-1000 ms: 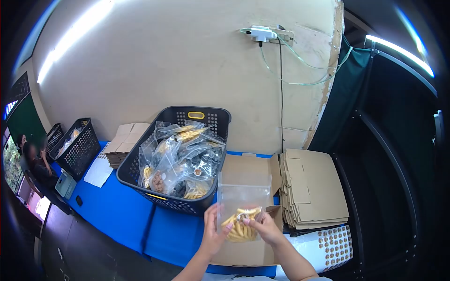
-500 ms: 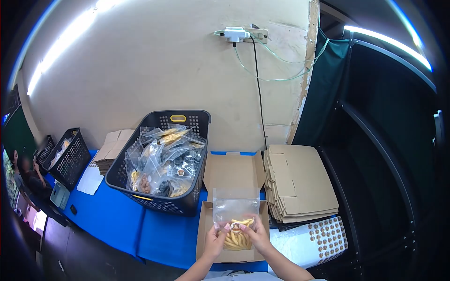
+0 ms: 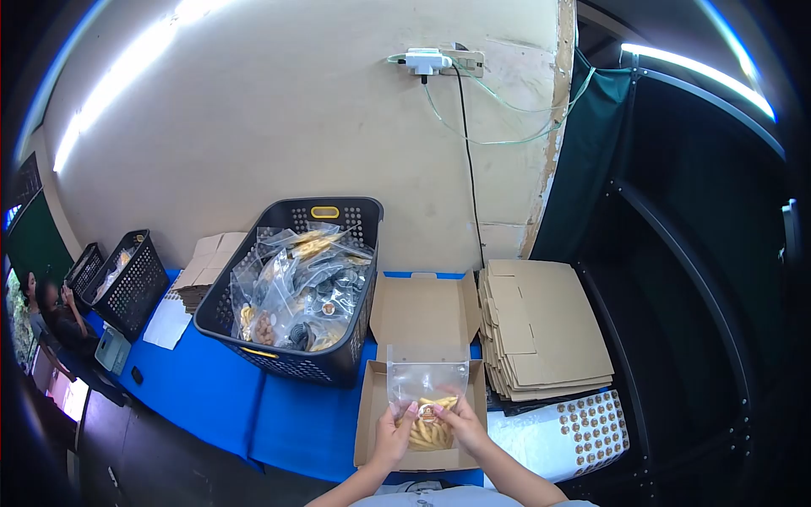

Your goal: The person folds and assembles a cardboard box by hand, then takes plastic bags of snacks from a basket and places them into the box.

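Between my two hands is a clear zip bag (image 3: 429, 384) of yellow, finger-shaped snack pieces, with a round sticker (image 3: 428, 413) on its front. My left hand (image 3: 394, 435) grips the lower left side, thumb beside the sticker. On the lower right side my right hand (image 3: 464, 427) pinches the bag, its thumb also near the sticker. Beneath the bag lies an open cardboard box (image 3: 369, 422), its lid (image 3: 425, 308) raised toward the wall. The bag hides much of the box's inside.
A black basket (image 3: 279, 359) full of snack bags stands to the left on the blue cloth (image 3: 211, 384). Right of the box are stacked flat cardboard boxes (image 3: 553, 321) and a sticker sheet (image 3: 583, 431). More baskets (image 3: 127, 275) and people (image 3: 63, 325) are at far left.
The view has shifted slightly. Both hands still hold the bag above the box, with hardly any other movement.
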`<action>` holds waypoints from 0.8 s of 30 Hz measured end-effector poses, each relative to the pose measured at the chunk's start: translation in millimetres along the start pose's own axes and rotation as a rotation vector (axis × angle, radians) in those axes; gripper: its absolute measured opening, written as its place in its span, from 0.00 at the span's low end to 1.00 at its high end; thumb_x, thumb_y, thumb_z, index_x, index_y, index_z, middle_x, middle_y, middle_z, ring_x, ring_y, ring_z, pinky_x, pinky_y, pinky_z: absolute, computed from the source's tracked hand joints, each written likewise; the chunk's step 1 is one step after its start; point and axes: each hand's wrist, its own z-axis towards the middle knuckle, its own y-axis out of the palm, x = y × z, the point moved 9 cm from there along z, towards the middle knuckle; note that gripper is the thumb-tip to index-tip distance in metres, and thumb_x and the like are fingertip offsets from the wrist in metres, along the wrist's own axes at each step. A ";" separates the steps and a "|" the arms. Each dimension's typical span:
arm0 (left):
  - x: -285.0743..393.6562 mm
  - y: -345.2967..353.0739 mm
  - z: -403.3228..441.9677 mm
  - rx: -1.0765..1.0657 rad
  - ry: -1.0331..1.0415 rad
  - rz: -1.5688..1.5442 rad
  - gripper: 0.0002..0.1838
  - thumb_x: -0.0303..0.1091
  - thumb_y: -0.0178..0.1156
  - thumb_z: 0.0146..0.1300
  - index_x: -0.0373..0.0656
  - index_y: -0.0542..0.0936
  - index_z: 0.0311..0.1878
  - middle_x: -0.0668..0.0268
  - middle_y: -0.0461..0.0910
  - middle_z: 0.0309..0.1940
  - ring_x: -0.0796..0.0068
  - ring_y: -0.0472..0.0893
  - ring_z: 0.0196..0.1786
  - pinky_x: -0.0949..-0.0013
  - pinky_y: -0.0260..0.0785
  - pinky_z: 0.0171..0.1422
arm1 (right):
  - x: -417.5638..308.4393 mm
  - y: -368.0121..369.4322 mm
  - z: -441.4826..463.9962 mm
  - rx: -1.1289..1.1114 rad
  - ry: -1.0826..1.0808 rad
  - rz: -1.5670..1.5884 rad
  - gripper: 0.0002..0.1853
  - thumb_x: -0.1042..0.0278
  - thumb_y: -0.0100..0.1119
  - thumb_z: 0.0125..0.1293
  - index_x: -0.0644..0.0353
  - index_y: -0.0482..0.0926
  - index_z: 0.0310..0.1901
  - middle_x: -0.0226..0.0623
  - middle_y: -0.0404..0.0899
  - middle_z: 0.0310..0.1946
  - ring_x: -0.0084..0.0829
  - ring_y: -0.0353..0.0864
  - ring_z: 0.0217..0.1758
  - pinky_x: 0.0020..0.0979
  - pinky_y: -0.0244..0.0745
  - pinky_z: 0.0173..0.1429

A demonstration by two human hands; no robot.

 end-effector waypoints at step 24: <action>15.4 25.2 15.7 -0.415 0.016 0.232 0.19 0.31 0.66 0.60 0.42 0.70 0.52 0.65 0.75 0.46 0.78 0.75 0.49 0.74 0.68 0.54 | -8.6 -12.4 10.0 0.169 -0.060 -0.134 0.11 0.70 0.62 0.65 0.61 0.74 0.46 0.32 0.80 0.38 0.21 0.79 0.41 0.25 0.74 0.48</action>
